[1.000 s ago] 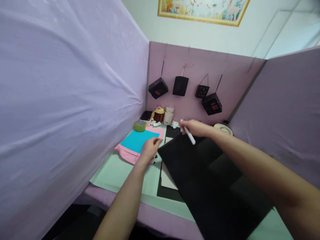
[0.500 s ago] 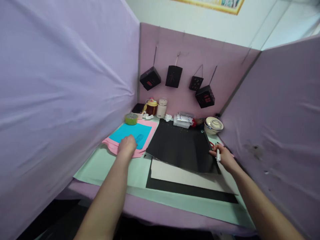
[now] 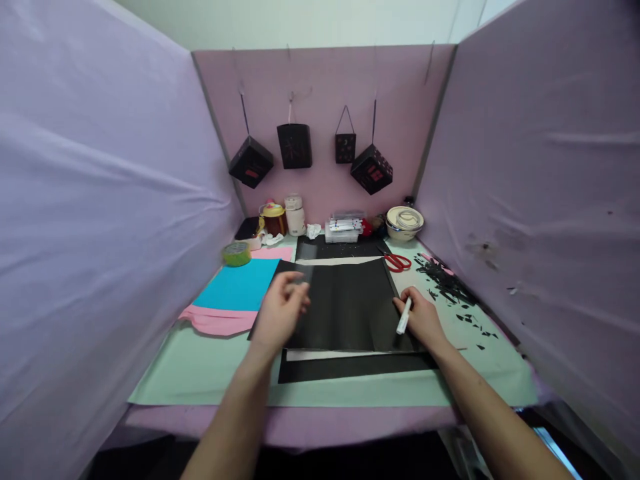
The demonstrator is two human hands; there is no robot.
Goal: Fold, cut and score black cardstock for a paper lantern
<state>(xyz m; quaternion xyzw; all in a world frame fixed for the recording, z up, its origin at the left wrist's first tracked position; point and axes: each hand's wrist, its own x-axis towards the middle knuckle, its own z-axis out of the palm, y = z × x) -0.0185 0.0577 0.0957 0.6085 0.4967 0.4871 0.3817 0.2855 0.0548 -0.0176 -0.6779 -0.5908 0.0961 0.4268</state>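
My left hand (image 3: 285, 307) is closed around a clear, see-through ruler (image 3: 307, 253), blurred by motion, above the left part of a black sheet of paper (image 3: 345, 303). In my right hand (image 3: 420, 317) is a white pen (image 3: 404, 317); its fingers rest at the sheet's right edge. The black sheet shows faint upright creases and lies over a white sheet (image 3: 320, 355) and another black sheet (image 3: 355, 369). Blue paper (image 3: 235, 287) on pink paper (image 3: 220, 323) lies to the left.
Red-handled scissors (image 3: 397, 262) and black paper scraps (image 3: 445, 280) lie on the right. A tape roll (image 3: 236, 253), a bottle (image 3: 295, 217), a plastic box of pens (image 3: 344, 229) and a lidded bowl (image 3: 404, 222) stand behind. Black paper lanterns (image 3: 294, 147) hang at the back.
My left hand has lifted the clear ruler off the blue paper and moved right over the black sheet. The black sheet has come nearer to me. My view has turned right.
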